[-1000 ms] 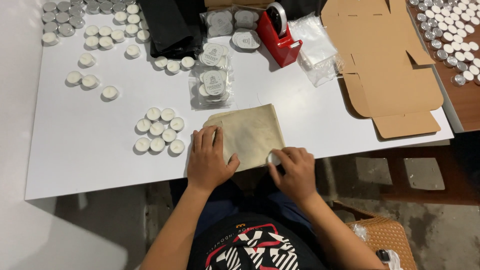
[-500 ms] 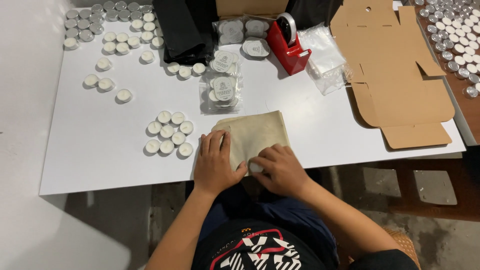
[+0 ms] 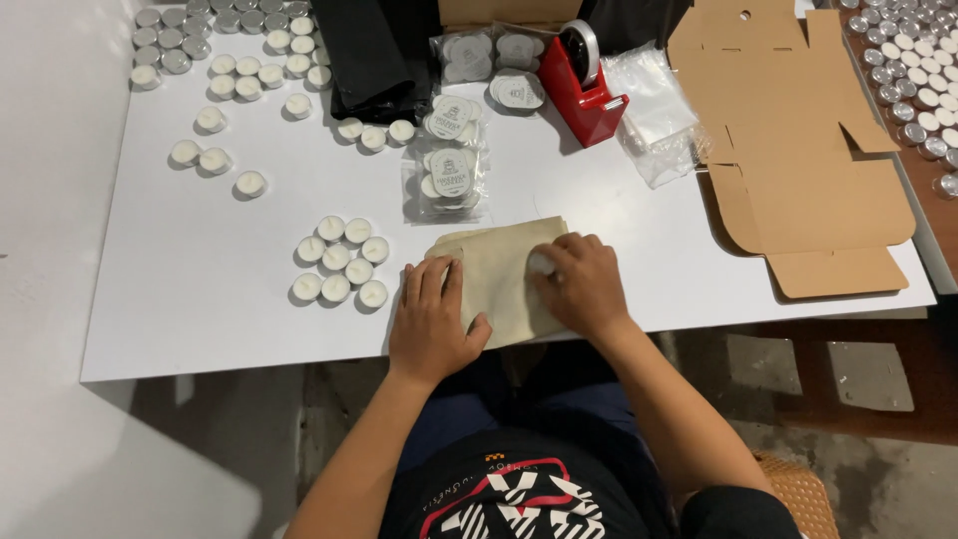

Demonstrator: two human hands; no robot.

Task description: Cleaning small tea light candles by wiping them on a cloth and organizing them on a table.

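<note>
Left hand (image 3: 431, 321) spread flat on beige pouch (image 3: 502, 276) at white table's (image 3: 200, 329) near edge; right hand (image 3: 582, 282) curled, pinching a small white tealight (image 3: 540, 263) against it — eight tealights (image 3: 340, 261) just left

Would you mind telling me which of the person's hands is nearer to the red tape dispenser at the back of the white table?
Right. The right hand lies on the beige cloth pouch, almost directly below the red tape dispenser; the left hand rests further left and lower.

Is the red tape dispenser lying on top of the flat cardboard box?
No, the red tape dispenser stands on the white table, left of the flat cardboard box.
</note>
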